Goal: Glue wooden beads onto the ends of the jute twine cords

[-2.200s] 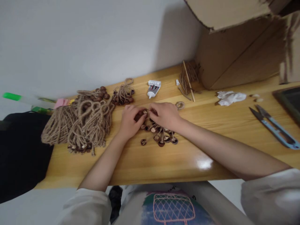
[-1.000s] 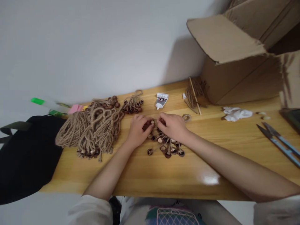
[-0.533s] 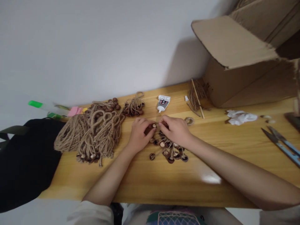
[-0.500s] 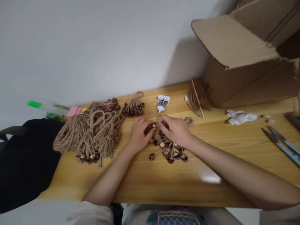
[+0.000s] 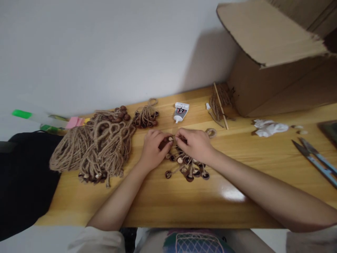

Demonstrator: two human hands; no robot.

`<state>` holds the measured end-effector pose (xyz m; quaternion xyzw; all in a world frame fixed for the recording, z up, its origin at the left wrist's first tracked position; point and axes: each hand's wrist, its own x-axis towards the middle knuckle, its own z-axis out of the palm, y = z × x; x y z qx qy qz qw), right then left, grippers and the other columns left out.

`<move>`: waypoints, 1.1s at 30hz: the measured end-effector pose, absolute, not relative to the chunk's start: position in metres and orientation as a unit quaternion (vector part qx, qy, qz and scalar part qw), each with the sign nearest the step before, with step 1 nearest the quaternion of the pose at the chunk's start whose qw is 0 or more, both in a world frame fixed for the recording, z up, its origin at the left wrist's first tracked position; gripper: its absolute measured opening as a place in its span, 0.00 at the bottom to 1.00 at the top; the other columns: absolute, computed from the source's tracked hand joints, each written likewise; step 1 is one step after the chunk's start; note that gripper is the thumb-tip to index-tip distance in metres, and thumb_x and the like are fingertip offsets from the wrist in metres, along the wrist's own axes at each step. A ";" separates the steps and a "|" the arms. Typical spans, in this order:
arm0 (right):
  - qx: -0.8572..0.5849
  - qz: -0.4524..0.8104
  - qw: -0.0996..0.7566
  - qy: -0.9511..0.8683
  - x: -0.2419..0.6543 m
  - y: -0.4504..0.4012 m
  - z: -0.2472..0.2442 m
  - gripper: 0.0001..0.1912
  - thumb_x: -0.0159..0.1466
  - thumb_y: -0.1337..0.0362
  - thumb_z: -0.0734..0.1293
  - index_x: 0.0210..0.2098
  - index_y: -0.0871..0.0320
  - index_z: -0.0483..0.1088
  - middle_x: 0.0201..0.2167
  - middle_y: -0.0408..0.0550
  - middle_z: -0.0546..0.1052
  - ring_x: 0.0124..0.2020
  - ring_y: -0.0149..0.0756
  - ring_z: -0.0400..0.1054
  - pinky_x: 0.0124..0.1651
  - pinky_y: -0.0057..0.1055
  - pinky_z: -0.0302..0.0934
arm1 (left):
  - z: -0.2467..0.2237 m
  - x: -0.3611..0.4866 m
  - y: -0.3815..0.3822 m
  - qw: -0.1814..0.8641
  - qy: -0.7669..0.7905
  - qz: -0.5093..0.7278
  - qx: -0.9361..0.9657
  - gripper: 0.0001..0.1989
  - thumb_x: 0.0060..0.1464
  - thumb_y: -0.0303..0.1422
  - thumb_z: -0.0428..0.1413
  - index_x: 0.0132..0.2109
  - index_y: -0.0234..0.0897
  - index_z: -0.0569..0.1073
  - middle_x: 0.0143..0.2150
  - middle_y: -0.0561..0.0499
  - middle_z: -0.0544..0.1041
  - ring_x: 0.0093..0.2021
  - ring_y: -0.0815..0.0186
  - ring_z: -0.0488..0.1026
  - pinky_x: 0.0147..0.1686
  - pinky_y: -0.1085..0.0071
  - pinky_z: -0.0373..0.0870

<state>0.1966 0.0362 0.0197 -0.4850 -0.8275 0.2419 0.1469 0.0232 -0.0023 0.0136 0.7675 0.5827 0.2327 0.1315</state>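
Note:
Between the thumb and fingers of my left hand (image 5: 156,147) is a small brown nut shell (image 5: 170,139) with a pale centre. My right hand (image 5: 193,143) is closed just to the right of it, thumb and forefinger pinched at what looks like the twine joined to that shell. Below both hands lies a cluster of open shells (image 5: 189,177) on lengths of twine, some with pale pieces inside. My right palm partly covers this cluster. A twine ring (image 5: 211,132) rests beside my right wrist.
Bundles of twine (image 5: 105,144) with brown shells lie at left, a smaller bundle (image 5: 146,117) behind. A glue tube (image 5: 181,112), a wooden stick (image 5: 220,105), crumpled tissue (image 5: 270,127) and scissors (image 5: 314,160) are spread around. A cardboard box (image 5: 276,84) stands at back right; black cloth (image 5: 26,182) hangs at left.
The view has shifted slightly, so the table's things sit a little further left and higher. Both hands keep nearly the same hold on the shell and twine.

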 end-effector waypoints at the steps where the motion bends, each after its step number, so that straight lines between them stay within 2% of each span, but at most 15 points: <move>1: -0.485 0.240 0.145 -0.828 0.197 0.036 0.020 0.10 0.62 0.61 0.59 0.34 0.55 0.71 0.30 0.43 0.78 0.31 0.35 0.70 0.30 0.29 0.45 | 0.013 0.023 -0.002 0.132 0.582 0.233 0.768 0.08 0.56 0.33 0.54 0.42 0.37 0.73 0.34 0.49 0.73 0.39 0.62 0.65 0.41 0.64 0.61; 7: -0.482 0.237 0.141 -0.832 0.196 0.034 0.020 0.11 0.62 0.60 0.59 0.33 0.55 0.72 0.31 0.44 0.79 0.31 0.35 0.69 0.30 0.29 0.44 | 0.013 0.023 -0.002 0.131 0.581 0.230 0.770 0.09 0.56 0.33 0.53 0.42 0.34 0.73 0.34 0.48 0.74 0.39 0.60 0.66 0.41 0.63 0.61; 33: -0.490 0.228 0.133 -0.831 0.195 0.036 0.020 0.09 0.61 0.60 0.61 0.34 0.55 0.71 0.29 0.44 0.78 0.30 0.35 0.69 0.29 0.29 0.44 | 0.013 0.023 -0.002 0.127 0.581 0.228 0.771 0.09 0.57 0.34 0.53 0.42 0.36 0.73 0.34 0.49 0.74 0.39 0.61 0.66 0.41 0.63 0.62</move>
